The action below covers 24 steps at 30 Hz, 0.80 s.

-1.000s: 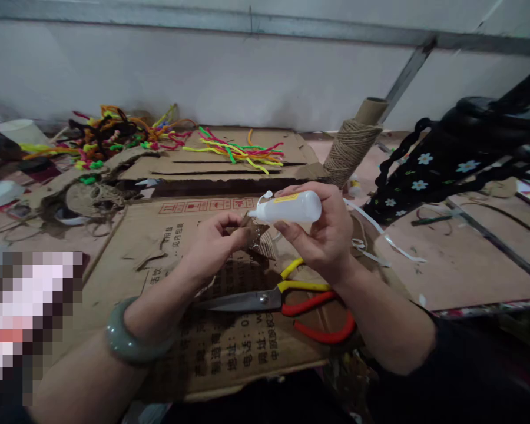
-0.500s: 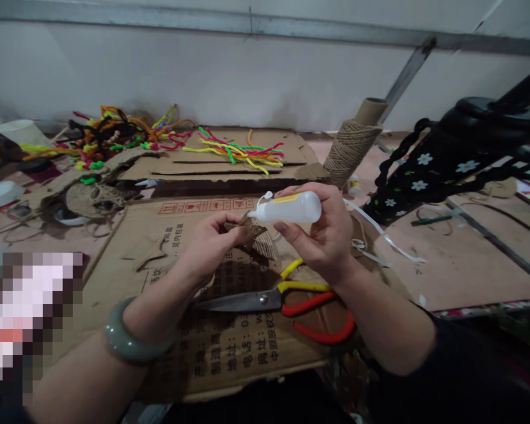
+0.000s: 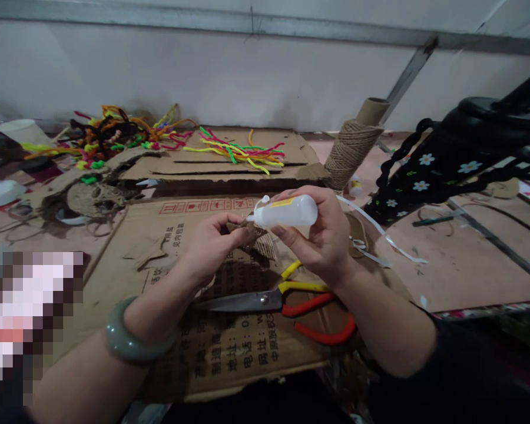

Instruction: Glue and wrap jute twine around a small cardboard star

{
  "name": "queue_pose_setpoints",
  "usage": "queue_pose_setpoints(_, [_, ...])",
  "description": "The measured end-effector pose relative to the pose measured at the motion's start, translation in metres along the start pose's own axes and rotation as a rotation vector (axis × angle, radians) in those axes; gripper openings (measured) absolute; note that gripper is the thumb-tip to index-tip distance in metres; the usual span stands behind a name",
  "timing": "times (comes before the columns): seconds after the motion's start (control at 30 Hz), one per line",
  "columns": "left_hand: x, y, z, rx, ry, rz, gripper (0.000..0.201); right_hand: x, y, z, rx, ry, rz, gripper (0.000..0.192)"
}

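Note:
A white glue bottle (image 3: 291, 212) with a yellow label lies tilted on its side in my right hand (image 3: 324, 238), its cap hanging loose on a strap. The nozzle points left and meets a small brown piece of cardboard partly wound with twine (image 3: 263, 244). My left hand (image 3: 218, 244) pinches that piece between thumb and fingers, which hide part of it. Below both hands, scissors (image 3: 265, 300) with yellow and red handles lie on a printed cardboard sheet (image 3: 172, 377).
A cone of twine (image 3: 353, 147) stands at the back right, near a black flowered bottle (image 3: 419, 171). Colourful pipe cleaners (image 3: 242, 153) lie on cardboard at the back, with a tangled heap (image 3: 115, 132) to their left. White ribbon (image 3: 388, 235) curls at right.
My right hand has shifted the glue bottle slightly left and down, its nozzle moving along the cardboard piece. My left hand keeps its pinch almost unmoved.

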<state>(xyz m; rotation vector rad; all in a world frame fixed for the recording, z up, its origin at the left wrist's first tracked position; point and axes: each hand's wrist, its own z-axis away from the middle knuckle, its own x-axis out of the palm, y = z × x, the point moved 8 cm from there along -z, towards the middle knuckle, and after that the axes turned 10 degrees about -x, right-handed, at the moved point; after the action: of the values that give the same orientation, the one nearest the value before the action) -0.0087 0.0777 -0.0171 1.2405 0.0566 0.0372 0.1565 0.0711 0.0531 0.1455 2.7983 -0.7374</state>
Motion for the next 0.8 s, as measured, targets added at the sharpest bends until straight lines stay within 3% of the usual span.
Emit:
queue_pose_setpoints(0.17, [0.0006,-0.0008,-0.0015,0.016,-0.012,-0.012,0.021,-0.0035,0.0,-0.0005,-0.001,0.034,0.018,0.041])
queue_pose_setpoints(0.37, [0.0006,-0.0006,-0.0007,0.008,-0.021,-0.019,0.02,0.0021,-0.0003,0.0005,0.007,-0.037,0.016,0.042])
queue_pose_setpoints(0.7, [0.0088,-0.0004,0.0,-0.015,-0.122,0.104,0.019,-0.0047,0.0013,-0.0024,0.008,0.043,0.047,0.039])
queue_pose_setpoints(0.8, [0.007,-0.0002,-0.0001,-0.035,-0.097,0.14,0.019,-0.0041,0.0008,-0.0022,0.009,0.037,0.061,0.038])
